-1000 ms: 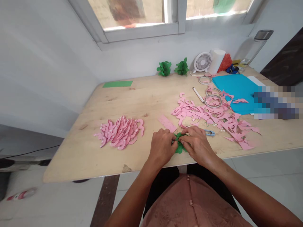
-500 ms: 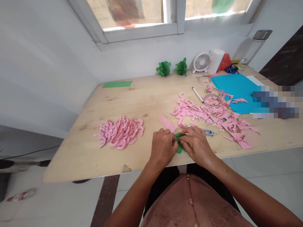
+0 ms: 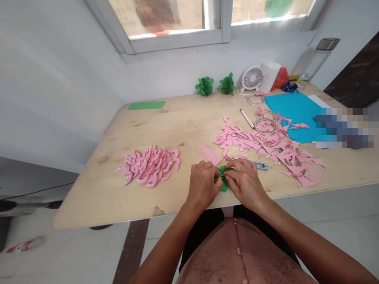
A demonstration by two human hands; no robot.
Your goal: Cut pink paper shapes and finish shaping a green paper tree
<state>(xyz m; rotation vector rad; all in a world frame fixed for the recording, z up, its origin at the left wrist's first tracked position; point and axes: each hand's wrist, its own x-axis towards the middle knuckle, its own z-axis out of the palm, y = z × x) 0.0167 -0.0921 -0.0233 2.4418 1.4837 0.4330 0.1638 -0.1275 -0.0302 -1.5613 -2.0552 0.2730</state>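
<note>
My left hand [image 3: 203, 184] and my right hand [image 3: 244, 181] meet at the near edge of the wooden table [image 3: 97, 193]. Both pinch a small green paper piece [image 3: 224, 178] held between them, fingers curled shut around it. Only part of the green piece shows between the fingers. A heap of curved pink paper cutouts [image 3: 151, 165] lies to the left of my hands. A flat pink strip [image 3: 209, 154] lies just beyond my left hand. Small blue-handled snips [image 3: 260, 165] rest right of my right hand.
Scattered pink paper scraps [image 3: 266, 144] and tape rings [image 3: 266, 126] cover the right side, beside a blue sheet [image 3: 296, 110]. Two green paper balls [image 3: 215, 85], a small white fan [image 3: 252, 78], a white roll, a bottle [image 3: 316, 61], a pen [image 3: 247, 118] and a green strip [image 3: 147, 105] sit toward the back.
My hands have stayed in place, working the green piece slightly between the fingers; less of it shows below them now. Everything else on the table is unmoved.
</note>
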